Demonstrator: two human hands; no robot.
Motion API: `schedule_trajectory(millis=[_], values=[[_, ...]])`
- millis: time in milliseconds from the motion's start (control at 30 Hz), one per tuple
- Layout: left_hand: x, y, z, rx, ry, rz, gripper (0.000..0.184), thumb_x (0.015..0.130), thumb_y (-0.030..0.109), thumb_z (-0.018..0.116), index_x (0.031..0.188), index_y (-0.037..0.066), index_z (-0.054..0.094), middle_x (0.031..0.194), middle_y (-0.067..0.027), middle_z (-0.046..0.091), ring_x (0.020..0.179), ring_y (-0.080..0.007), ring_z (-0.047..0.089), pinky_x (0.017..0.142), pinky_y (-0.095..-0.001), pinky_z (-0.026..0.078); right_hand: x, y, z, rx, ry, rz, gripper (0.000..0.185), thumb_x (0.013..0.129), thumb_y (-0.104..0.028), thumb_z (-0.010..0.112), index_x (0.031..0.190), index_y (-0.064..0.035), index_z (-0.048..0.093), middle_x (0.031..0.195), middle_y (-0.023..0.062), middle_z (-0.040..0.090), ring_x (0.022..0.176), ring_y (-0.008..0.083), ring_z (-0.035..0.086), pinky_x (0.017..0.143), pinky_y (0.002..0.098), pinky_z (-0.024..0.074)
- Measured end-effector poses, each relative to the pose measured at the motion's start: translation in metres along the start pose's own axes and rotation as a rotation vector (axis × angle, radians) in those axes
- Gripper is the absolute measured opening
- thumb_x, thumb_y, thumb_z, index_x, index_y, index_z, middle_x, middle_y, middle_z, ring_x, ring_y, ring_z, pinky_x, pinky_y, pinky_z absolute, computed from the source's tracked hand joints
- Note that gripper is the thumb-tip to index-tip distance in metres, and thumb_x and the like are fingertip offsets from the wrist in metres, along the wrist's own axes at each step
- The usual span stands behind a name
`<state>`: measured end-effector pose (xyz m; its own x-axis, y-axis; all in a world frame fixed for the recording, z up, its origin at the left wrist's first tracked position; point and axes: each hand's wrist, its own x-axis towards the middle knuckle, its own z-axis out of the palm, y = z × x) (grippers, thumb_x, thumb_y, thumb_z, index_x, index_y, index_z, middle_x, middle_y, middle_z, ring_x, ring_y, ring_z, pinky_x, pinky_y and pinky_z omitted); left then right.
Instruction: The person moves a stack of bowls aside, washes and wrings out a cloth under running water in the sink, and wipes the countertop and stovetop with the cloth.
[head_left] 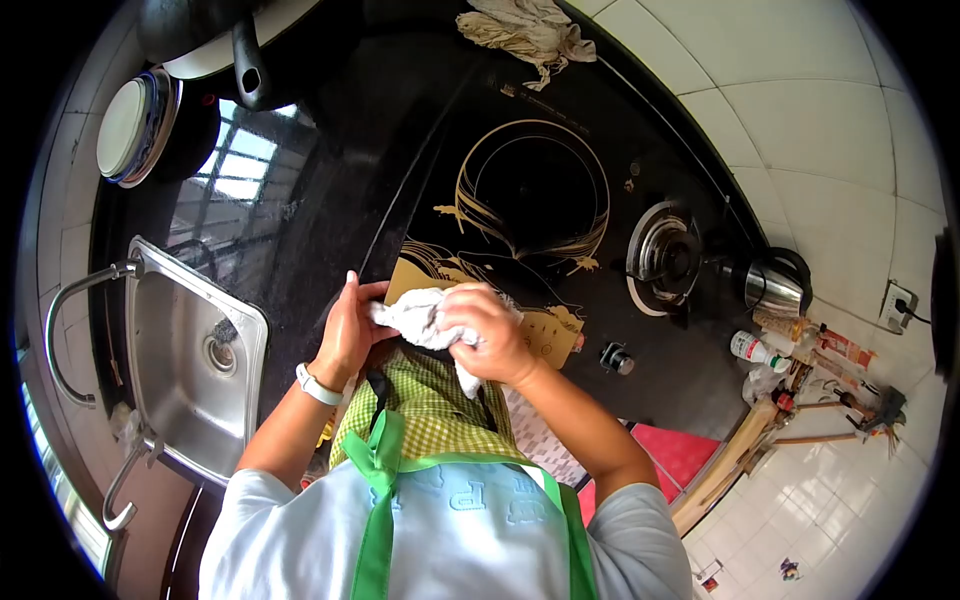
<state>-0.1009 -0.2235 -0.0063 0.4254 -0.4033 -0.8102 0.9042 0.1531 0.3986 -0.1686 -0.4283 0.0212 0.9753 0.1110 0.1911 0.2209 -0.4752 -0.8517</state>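
A crumpled white cloth (420, 315) is between my two hands, above the front edge of the black induction cooktop (530, 190) and its gold control panel (550, 335). My right hand (490, 330) is wrapped round the cloth's right part, and a corner hangs below it. On the other side, my left hand (350, 322) touches the cloth's narrow left end with its thumb side. The fingers of my left hand look partly spread, with some hidden behind the cloth.
A steel sink (185, 400) with a tap (55, 335) lies left. A gas burner (665, 258), a steel pot (775, 288) and bottles (755, 350) stand right. Another cloth (530, 35), stacked plates (125, 130) and a wok (190, 25) are at the back.
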Motion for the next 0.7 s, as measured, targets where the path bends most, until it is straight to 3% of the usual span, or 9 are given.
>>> schedule_trajectory(millis=[100, 167, 233, 267, 367, 433, 500, 700], values=[[-0.008, 0.003, 0.002, 0.073, -0.010, -0.008, 0.061, 0.092, 0.051, 0.031, 0.118, -0.002, 0.046, 0.099, -0.0119, 0.061, 0.086, -0.0187, 0.060, 0.074, -0.0315, 0.049, 0.043, -0.003, -0.035, -0.043, 0.252, -0.030, 0.027, 0.057, 0.003, 0.057, 0.081, -0.0071, 0.058, 0.097, 0.0095, 0.056, 0.094, 0.0270, 0.054, 0.080, 0.0361, 0.0476], [-0.013, 0.003, 0.005, 0.127, -0.043, 0.002, 0.055, 0.093, 0.046, 0.035, 0.119, -0.001, 0.046, 0.099, -0.0106, 0.061, 0.086, -0.0171, 0.060, 0.074, -0.0300, 0.049, 0.083, 0.006, -0.044, -0.191, 0.355, -0.056, 0.042, 0.058, 0.005, 0.056, 0.098, -0.0081, 0.061, 0.103, 0.0111, 0.055, 0.097, 0.0303, 0.052, 0.083, 0.0382, 0.0447], [-0.016, 0.002, 0.016, 0.490, -0.046, 0.244, 0.042, 0.093, 0.031, 0.045, 0.122, 0.000, 0.045, 0.100, -0.0073, 0.060, 0.087, -0.0130, 0.059, 0.074, -0.0261, 0.049, 0.115, 0.026, -0.041, -0.391, 0.318, -0.065, 0.045, 0.062, 0.000, 0.057, 0.105, -0.0136, 0.061, 0.109, 0.0090, 0.053, 0.105, 0.0302, 0.047, 0.090, 0.0399, 0.0399], [-0.015, 0.001, 0.018, 0.517, -0.048, 0.255, 0.036, 0.091, 0.020, 0.052, 0.122, 0.002, 0.046, 0.099, -0.0045, 0.061, 0.087, -0.0098, 0.058, 0.071, -0.0229, 0.049, 0.121, 0.045, -0.034, -0.537, 0.190, -0.040, 0.045, 0.063, -0.002, 0.059, 0.107, -0.0158, 0.061, 0.112, 0.0079, 0.052, 0.107, 0.0297, 0.045, 0.093, 0.0402, 0.0373], [-0.007, -0.003, 0.012, 0.553, -0.039, 0.250, 0.036, 0.091, 0.020, 0.052, 0.121, 0.001, 0.046, 0.097, -0.0039, 0.061, 0.084, -0.0091, 0.059, 0.068, -0.0221, 0.049, 0.129, 0.064, -0.042, -0.763, 0.132, 0.004, 0.040, 0.067, -0.008, 0.058, 0.104, -0.0244, 0.062, 0.109, 0.0040, 0.051, 0.101, 0.0271, 0.046, 0.087, 0.0397, 0.0379], [-0.005, -0.005, 0.011, 0.512, -0.045, 0.248, 0.036, 0.091, 0.020, 0.052, 0.120, 0.001, 0.047, 0.095, -0.0037, 0.062, 0.082, -0.0088, 0.059, 0.066, -0.0217, 0.050, 0.125, 0.076, -0.065, -0.851, 0.187, 0.179, 0.036, 0.068, -0.013, 0.059, 0.102, -0.0252, 0.062, 0.104, 0.0036, 0.051, 0.098, 0.0264, 0.046, 0.082, 0.0398, 0.0383], [-0.006, -0.005, 0.010, 0.516, -0.054, 0.268, 0.036, 0.091, 0.021, 0.052, 0.121, 0.001, 0.047, 0.095, -0.0039, 0.062, 0.083, -0.0088, 0.059, 0.067, -0.0220, 0.050, 0.109, 0.097, -0.093, -0.950, 0.425, 0.342, 0.037, 0.067, -0.015, 0.061, 0.102, -0.0250, 0.061, 0.101, 0.0039, 0.051, 0.095, 0.0281, 0.047, 0.080, 0.0413, 0.0386], [-0.002, -0.010, 0.006, 0.403, -0.043, 0.252, 0.035, 0.091, 0.022, 0.052, 0.119, 0.001, 0.050, 0.097, -0.0049, 0.061, 0.085, -0.0116, 0.060, 0.068, -0.0236, 0.051, 0.020, 0.097, -0.121, -0.975, 0.549, 0.565, 0.044, 0.068, -0.015, 0.058, 0.111, -0.0205, 0.056, 0.112, 0.0139, 0.049, 0.101, 0.0347, 0.045, 0.089, 0.0442, 0.0360]])
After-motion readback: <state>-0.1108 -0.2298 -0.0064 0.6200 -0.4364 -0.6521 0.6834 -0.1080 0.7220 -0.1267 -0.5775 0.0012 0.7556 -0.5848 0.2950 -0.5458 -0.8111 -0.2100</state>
